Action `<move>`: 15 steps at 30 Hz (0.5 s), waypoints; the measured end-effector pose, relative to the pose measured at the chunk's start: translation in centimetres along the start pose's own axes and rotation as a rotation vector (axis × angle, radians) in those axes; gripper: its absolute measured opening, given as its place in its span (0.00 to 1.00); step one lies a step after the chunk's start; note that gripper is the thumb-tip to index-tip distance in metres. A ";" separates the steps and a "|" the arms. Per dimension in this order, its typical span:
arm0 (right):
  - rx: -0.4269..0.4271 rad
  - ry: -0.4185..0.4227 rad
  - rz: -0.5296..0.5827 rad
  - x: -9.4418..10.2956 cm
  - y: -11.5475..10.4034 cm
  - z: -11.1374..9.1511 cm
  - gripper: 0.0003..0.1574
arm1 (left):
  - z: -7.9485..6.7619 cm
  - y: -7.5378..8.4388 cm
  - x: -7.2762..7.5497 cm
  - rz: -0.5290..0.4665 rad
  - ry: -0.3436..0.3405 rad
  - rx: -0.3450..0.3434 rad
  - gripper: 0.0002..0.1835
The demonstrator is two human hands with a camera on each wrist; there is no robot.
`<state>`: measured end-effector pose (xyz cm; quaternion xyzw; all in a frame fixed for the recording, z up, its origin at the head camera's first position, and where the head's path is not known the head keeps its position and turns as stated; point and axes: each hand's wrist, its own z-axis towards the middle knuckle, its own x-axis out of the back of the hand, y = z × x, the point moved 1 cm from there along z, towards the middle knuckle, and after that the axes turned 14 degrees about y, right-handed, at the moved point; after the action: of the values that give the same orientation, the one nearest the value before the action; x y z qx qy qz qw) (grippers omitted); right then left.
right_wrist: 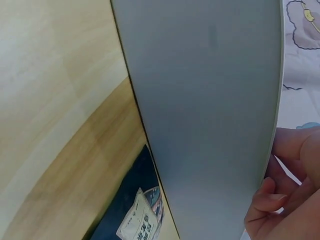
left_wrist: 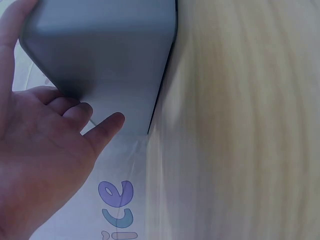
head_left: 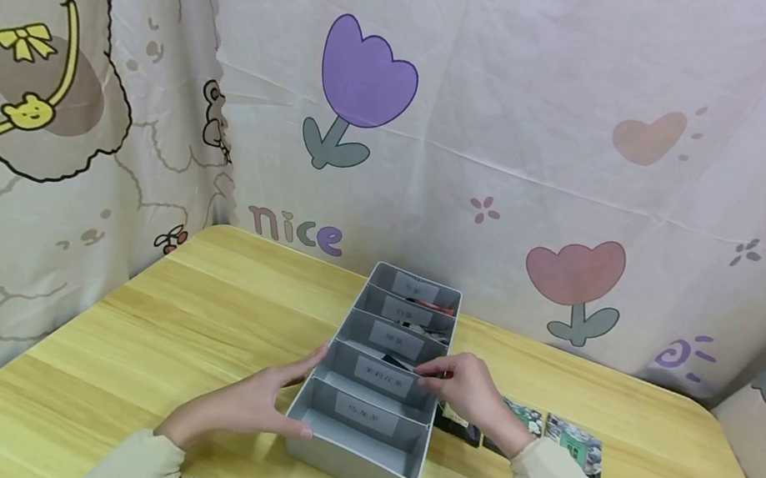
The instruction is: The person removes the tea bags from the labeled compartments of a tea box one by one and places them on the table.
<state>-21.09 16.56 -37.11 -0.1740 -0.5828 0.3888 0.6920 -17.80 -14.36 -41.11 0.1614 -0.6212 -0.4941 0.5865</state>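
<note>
A long grey box point(head_left: 352, 471) with several labelled compartments stands on the table. My left hand point(head_left: 252, 403) rests against its left side, thumb near the front corner and fingers spread along the wall. In the left wrist view, that hand's fingertips point(left_wrist: 117, 119) lie beside the grey wall. My right hand point(head_left: 464, 388) reaches over the right rim and pinches the end of a dark tea packet point(head_left: 397, 362) at the middle compartment. The right wrist view shows my right hand point(right_wrist: 287, 195) curled at the rim; the packet is hidden there.
More tea packets point(head_left: 572, 444) lie on the wooden table point(head_left: 189, 308) right of the box, partly under my right forearm. One dark packet point(right_wrist: 137, 220) lies against the box wall. Red point(head_left: 434, 307) and silvery packets point(head_left: 431, 333) sit in the two rear compartments. A printed curtain point(head_left: 442, 156) hangs behind.
</note>
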 end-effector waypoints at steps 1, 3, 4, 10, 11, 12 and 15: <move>-0.002 0.006 0.006 0.0 0.0 0.0 0.09 | 0.0 0.0 0.0 0.000 0.000 -0.003 0.59; -0.005 0.019 0.015 -0.1 0.0 0.0 0.08 | 0.0 0.0 0.0 0.001 0.002 -0.004 0.59; 0.000 0.024 0.018 -0.2 0.1 -0.1 0.08 | -0.1 0.0 0.0 0.001 0.003 -0.003 0.59; 0.023 0.037 0.041 -0.3 0.2 -0.1 0.07 | -0.1 0.0 -0.1 0.005 0.008 0.001 0.59; 0.023 0.039 0.043 -0.3 0.2 -0.1 0.07 | -0.1 0.0 -0.1 0.007 0.008 0.001 0.59; 0.021 0.043 0.043 -0.3 0.2 -0.1 0.07 | -0.1 0.0 -0.1 0.009 0.009 0.001 0.59; 0.020 0.051 0.040 -0.3 0.2 0.0 0.08 | 0.0 0.1 -0.2 0.012 0.010 -0.006 0.59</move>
<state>-21.12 16.46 -37.49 -0.1883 -0.5576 0.4038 0.7004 -17.70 -14.20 -41.17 0.1582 -0.6178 -0.4916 0.5929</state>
